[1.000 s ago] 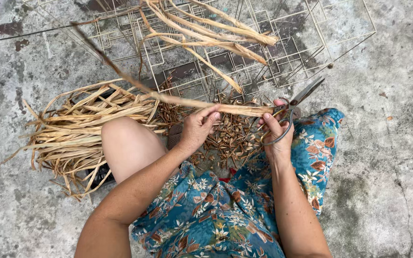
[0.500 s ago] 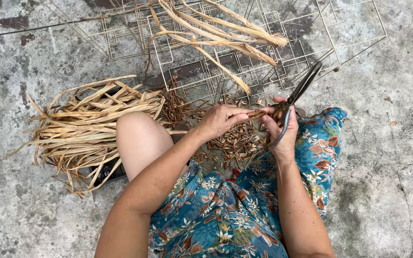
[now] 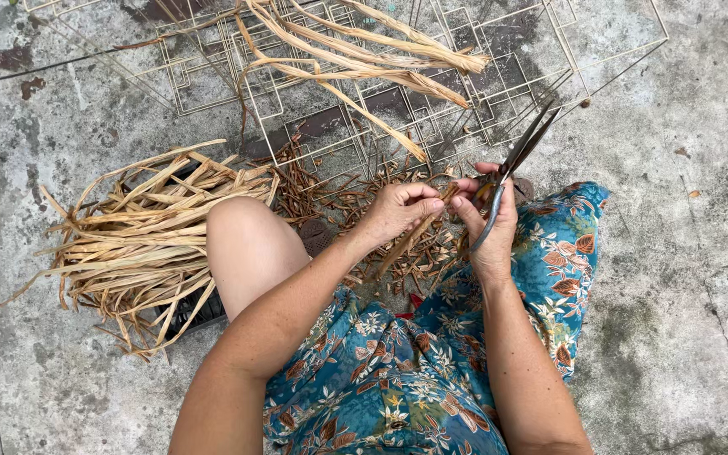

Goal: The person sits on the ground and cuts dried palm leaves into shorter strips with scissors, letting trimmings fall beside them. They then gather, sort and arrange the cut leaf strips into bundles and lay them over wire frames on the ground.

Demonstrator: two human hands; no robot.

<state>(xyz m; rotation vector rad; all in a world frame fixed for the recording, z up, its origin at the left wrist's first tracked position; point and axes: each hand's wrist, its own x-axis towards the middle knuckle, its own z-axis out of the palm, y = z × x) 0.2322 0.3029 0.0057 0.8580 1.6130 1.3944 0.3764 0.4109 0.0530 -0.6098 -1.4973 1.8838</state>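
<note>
A big bundle of dried leaves (image 3: 141,244) waits untrimmed by my knee; brown trimmings (image 3: 364,202) already litter the ground. My left hand (image 3: 398,211) pinches one leaf strip (image 3: 406,244); my right hand (image 3: 486,223) grips shut scissors (image 3: 520,156).

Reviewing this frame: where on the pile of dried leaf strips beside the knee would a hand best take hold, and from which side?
Probably at the near, bunched middle of the pile of dried leaf strips, coming from above beside the knee. There the strips lie roughly parallel and packed; the far ends splay loose. The left hand holds one strip, and the right hand holds scissors.
</note>
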